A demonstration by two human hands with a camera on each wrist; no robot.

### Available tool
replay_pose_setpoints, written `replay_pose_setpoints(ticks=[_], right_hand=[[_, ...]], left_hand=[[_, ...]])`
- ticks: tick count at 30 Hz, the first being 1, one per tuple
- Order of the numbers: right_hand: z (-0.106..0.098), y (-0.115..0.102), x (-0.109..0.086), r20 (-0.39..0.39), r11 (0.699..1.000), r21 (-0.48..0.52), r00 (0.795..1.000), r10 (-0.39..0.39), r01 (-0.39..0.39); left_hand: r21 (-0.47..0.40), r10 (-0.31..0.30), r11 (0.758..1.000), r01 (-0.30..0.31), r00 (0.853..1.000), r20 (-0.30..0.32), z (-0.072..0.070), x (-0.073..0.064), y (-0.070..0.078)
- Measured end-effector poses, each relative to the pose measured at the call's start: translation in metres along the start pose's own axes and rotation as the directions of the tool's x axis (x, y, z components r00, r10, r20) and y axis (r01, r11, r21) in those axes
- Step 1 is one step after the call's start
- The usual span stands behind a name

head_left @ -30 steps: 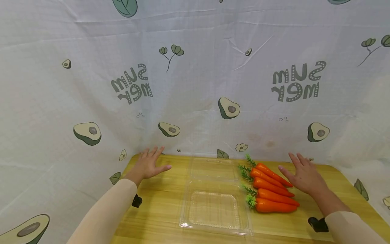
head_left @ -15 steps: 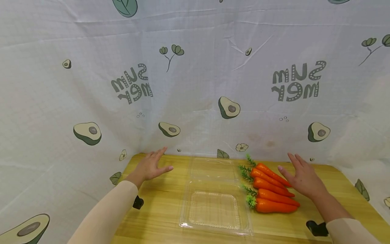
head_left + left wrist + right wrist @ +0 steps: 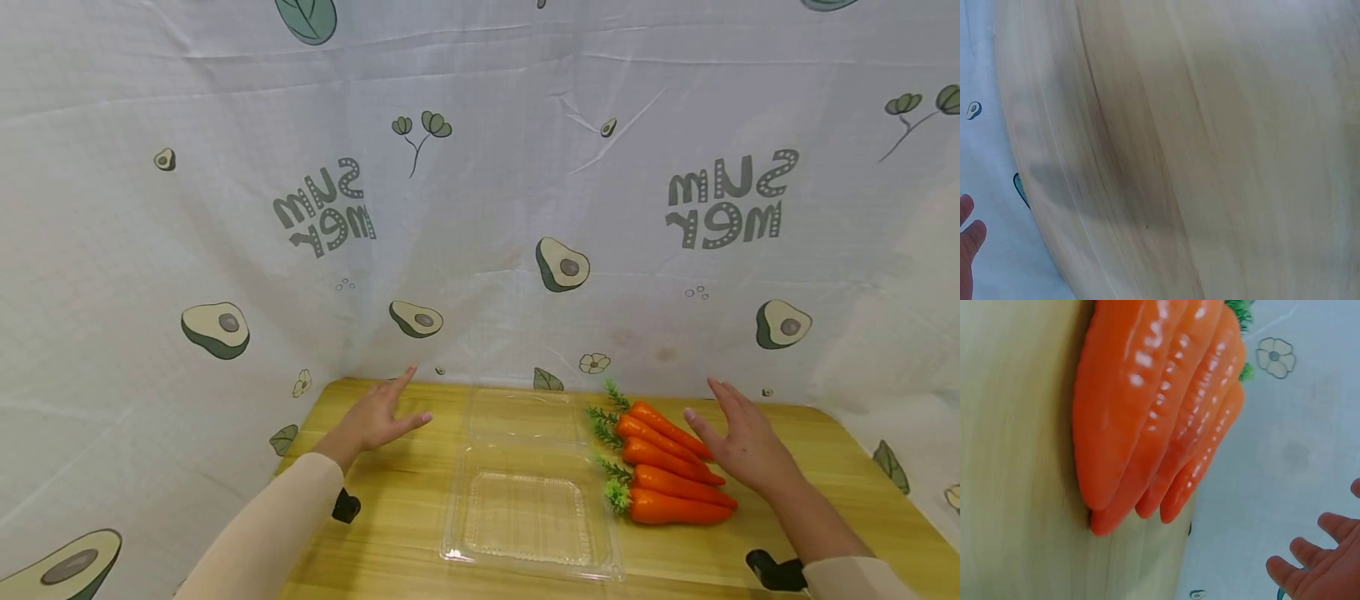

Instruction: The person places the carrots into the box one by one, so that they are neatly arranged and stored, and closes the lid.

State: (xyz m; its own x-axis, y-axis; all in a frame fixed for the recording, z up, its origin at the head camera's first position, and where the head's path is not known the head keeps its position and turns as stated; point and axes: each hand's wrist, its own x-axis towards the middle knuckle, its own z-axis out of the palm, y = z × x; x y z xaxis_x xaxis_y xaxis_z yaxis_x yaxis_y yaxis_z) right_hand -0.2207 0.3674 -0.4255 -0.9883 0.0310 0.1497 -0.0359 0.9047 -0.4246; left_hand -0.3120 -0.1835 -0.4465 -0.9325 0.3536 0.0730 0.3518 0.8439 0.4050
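Left hand (image 3: 375,423): spread wide, thumb held well away from the fingers, holding nothing; to the left of the container, over the table's far left part. Whether it touches the wood cannot be told.
Right hand (image 3: 750,446): also spread, palm downward, thumb apart from the fingers, with nothing in its grasp; to the right of the container, beyond the carrots and near their tips. From the right wrist its fingertips show apart from them.
Container (image 3: 528,517): transparent plastic clamshell with a ribbed base, lying flat between the two hands; its lid (image 3: 525,417) is laid back on the far side.
Carrots (image 3: 678,507): five, glossy orange, fanned side by side just right of the container; leafy green tops (image 3: 618,496) face it, tapered tips point away.
Table (image 3: 397,533): pale yellow wood with visible grain, rounded far corners, extending to both sides of the container.
Cloth (image 3: 480,200): white, hanging beyond the container's far edge, printed with avocado halves, leaves, flowers and mirrored "summer" lettering.
Sleeves (image 3: 262,533): light beige, one on each side of the container, with a small black fitting (image 3: 347,506) by each wrist.
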Motion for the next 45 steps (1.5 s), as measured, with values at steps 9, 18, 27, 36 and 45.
replay_pose_setpoints(ticks=[9,18,27,36,45], right_hand=[[0.0,-0.001,-0.005,-0.009,0.997,0.078,1.0,-0.001,0.002],[0.004,-0.004,-0.01,-0.009,0.996,0.088,1.0,0.023,-0.022],[0.005,-0.009,-0.018,0.019,0.992,0.118,0.999,0.05,-0.052],[0.009,-0.009,-0.027,0.007,0.987,0.158,1.0,0.002,-0.003],[0.012,-0.011,-0.035,-0.004,0.981,0.196,1.0,-0.007,0.008]], left_hand=[[-0.062,0.006,0.998,-0.005,1.0,0.007,0.002,0.0,0.004],[-0.16,0.01,0.987,-0.009,1.0,0.006,0.006,0.0,0.01],[-0.241,-0.008,0.97,0.016,0.999,0.034,0.01,-0.002,0.018],[-0.326,-0.014,0.945,0.026,0.999,0.039,0.02,-0.004,0.022],[-0.433,0.026,0.901,-0.023,1.0,0.001,0.033,-0.008,0.027]])
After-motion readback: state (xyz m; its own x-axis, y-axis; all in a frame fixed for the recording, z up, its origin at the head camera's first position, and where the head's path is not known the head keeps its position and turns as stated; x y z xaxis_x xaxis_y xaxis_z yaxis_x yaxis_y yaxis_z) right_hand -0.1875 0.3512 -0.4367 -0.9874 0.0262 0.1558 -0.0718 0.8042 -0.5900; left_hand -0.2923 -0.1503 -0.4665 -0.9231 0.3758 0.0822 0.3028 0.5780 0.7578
